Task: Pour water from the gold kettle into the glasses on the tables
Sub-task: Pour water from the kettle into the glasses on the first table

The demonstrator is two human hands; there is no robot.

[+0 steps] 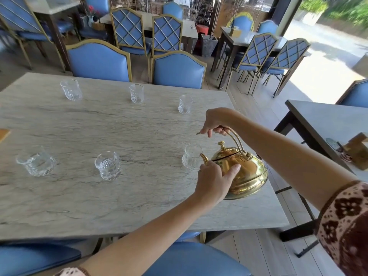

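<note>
The gold kettle (247, 172) hangs tilted over the right end of the marble table (119, 126). My right hand (215, 122) grips its arched handle from above. My left hand (214, 179) presses against the kettle's body just under the spout. The spout tip touches the rim of the near right glass (190, 156). Two more glasses stand in the near row, one in the middle (108, 166) and one at the left (36, 164). Along the far side stand three glasses: left (71, 90), middle (136, 94) and right (185, 104).
Blue chairs with gold frames (99, 60) stand behind the table, and blue seats (195, 259) lie below its near edge. A second table (326, 120) with a wooden holder (358, 150) is at the right. More tables and chairs fill the background.
</note>
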